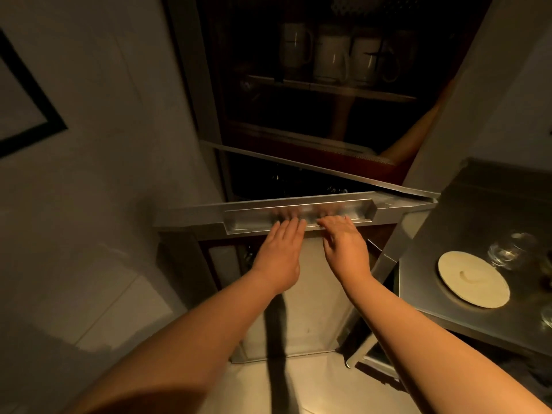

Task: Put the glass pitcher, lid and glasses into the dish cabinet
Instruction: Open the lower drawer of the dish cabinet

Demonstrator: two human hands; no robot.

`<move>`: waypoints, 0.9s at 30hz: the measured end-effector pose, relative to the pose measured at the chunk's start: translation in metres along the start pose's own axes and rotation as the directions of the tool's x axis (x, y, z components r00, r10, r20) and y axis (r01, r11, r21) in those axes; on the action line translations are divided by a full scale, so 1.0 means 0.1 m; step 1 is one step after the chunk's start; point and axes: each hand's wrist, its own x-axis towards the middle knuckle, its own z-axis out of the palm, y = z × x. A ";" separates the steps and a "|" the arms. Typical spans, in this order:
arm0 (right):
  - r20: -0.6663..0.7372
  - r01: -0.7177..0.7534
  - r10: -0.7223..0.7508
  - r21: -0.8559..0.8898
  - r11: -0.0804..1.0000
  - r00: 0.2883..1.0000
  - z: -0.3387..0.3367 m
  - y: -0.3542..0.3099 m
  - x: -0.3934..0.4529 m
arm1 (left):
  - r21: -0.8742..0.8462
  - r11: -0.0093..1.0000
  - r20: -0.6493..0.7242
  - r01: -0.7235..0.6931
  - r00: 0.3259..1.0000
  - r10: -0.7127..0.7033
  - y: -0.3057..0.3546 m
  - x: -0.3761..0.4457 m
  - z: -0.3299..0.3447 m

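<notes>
The dish cabinet [191, 115] stands ahead, tall and metal-framed. Its steel door handle [254, 212] is a long recessed trough lying across the middle of the view. My left hand [279, 253] and my right hand [346, 249] lie side by side, fingers straight, fingertips resting on the handle's front lip. On the steel table [466, 204] at the right sit a round cream lid [473, 279], an upturned clear glass [507, 252] and part of another glass [547, 316] at the frame's edge. The pitcher is not in view.
Behind the dark glass of the upper cabinet, several white mugs [331, 56] stand on a shelf, with a red perforated tray [343, 153] below. A wall with a black-framed picture [27, 94] is to the left. Pale floor tiles lie underfoot.
</notes>
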 end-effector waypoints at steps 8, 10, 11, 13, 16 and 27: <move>0.120 0.237 -0.218 -0.177 0.955 0.969 -0.20 -0.45 0.00 | 0.017 0.996 -0.055 -0.091 0.994 0.092 -0.29 -0.17 -0.36; 0.217 0.258 -0.209 -0.228 0.939 0.954 -0.21 -0.45 -0.01 | -0.017 0.987 0.008 -0.163 0.987 0.163 -0.38 -0.17 -0.39; 0.245 0.234 -0.177 -0.228 0.945 0.953 -0.22 -0.44 -0.03 | -0.034 0.978 0.042 -0.205 0.978 0.206 -0.41 -0.18 -0.40; 0.227 0.178 -0.129 -0.212 0.961 0.965 -0.22 -0.46 -0.11 | -0.095 0.964 0.062 -0.247 0.965 0.253 -0.44 -0.23 -0.40; 0.129 0.071 -0.048 -0.172 0.983 0.990 -0.21 -0.55 -0.22 | -0.142 0.940 0.060 -0.310 0.945 0.320 -0.42 -0.31 -0.44; -0.147 -0.120 0.111 -0.049 0.992 0.983 -0.27 -0.70 -0.57 | -0.358 0.743 0.086 -0.566 0.772 0.630 -0.49 -0.34 -0.58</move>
